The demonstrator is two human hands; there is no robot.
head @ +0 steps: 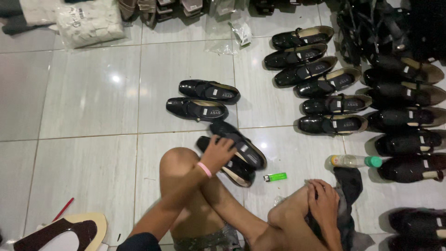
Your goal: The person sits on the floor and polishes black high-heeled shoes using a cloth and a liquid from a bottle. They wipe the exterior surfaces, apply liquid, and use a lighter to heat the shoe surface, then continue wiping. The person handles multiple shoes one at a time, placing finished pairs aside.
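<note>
Head view shows us seated on a pale tiled floor (93, 93) with our bare knees drawn up. Our left hand (217, 153), a pink band (204, 169) at its wrist, reaches forward over the left knee and closes its fingers on a pair of glossy black shoes (241, 155) stacked one on the other just ahead of us. Our right hand (324, 199) rests on the right knee, curled around a dark cloth (349, 186) that hangs down beside the leg. Between the two hands a green lighter (275, 177) lies on the tile, and a small clear bottle with a green cap (355, 161) lies on its side near the cloth. Beyond the stacked shoes, a second pair of black strap shoes (202, 100) sits side by side, apart from the rest. To the right, rows of the same black shoes (320, 88) are lined up closely, running to the picture's edge. A white plastic bag (90, 21) sits at the far left, and pale cut-out soles (69, 230) with a red pencil (63, 209) lie at the near left.
</note>
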